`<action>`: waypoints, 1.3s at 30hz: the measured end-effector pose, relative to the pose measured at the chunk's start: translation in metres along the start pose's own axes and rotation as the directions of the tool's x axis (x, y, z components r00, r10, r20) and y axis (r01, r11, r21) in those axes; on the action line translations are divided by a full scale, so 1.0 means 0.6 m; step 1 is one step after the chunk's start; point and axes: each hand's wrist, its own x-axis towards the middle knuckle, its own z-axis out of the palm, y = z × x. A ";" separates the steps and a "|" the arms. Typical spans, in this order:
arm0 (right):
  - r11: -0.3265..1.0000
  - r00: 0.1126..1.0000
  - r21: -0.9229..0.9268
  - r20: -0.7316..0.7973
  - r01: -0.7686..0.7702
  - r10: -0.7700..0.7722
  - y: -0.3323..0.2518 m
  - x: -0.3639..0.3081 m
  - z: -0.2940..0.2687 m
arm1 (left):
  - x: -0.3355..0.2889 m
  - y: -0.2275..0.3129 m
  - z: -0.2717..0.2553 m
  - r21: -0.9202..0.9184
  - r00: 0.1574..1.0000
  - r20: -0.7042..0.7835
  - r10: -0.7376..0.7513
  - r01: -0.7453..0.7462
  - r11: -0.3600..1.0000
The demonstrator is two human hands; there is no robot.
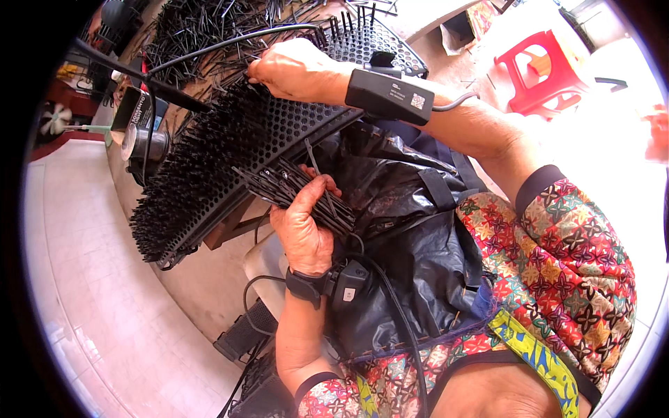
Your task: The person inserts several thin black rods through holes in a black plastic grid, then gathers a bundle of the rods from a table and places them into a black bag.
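Observation:
A black perforated board (293, 125) slants across the middle, its left half thick with upright black pins (195, 181). My left hand (303, 223) grips a bundle of thin black pins (293, 191) just below the board's lower edge. My right hand (289, 70) rests on the board's upper part with its fingertips pinched at the pins there; whether a pin is between them cannot be seen. Both wrists carry black strapped devices with cables.
A heap of loose black pins (202, 28) lies beyond the board. A black plastic sheet (397, 209) covers my lap. A red plastic stool (540, 70) stands at the upper right. A dark round tin (143, 143) sits at the left, above pale floor tiles (83, 265).

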 end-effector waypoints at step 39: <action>0.943 0.968 0.224 0.014 -0.246 0.249 -0.025 -0.010 -0.034 | -0.004 0.007 0.003 0.059 0.998 0.058 0.028 -0.031 0.998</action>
